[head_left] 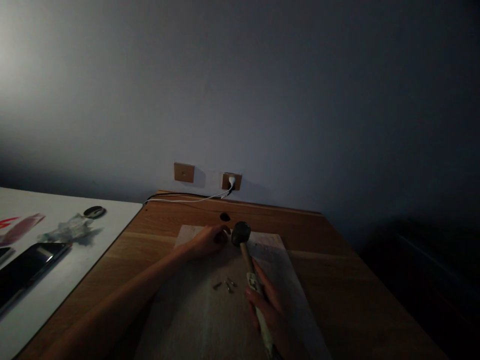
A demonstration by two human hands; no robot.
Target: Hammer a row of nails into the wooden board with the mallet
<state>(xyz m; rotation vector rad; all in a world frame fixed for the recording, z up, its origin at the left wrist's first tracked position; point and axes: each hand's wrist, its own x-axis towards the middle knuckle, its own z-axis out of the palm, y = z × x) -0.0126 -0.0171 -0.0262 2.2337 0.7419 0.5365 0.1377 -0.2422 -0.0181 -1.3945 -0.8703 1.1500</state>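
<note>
Mallet (246, 257) in the right hand (264, 297): from my end of the feed I see the fingers wrapped around its pale wooden handle, with the dark head pointing away toward the far edge of the wooden board (202, 325). The board lies flat on the brown tabletop (330, 290). Left hand (210, 241) is at the board's far edge, its fingers curled in narrowly, with the fingertips just beside the mallet head. Whether anything is pinched between them I cannot tell; the light is too poor and the fingers hide the spot.

Nearer me, a few small nails (228, 287) lie loose in a little cluster on the board, between the left forearm and the mallet handle, touched by neither hand. They could be screws; the gloom leaves me unsure.

I read the step in hand as lining up a blow: the left hand seems to be steadying a nail, or finding the place for one, while the mallet head sits close by. As I judge it, the next move calls for a check that the nail stands upright, then a short, light tap with the fingertips kept low and out of line. With the head this close to the left hand, a bruised finger is my chief worry.
</note>
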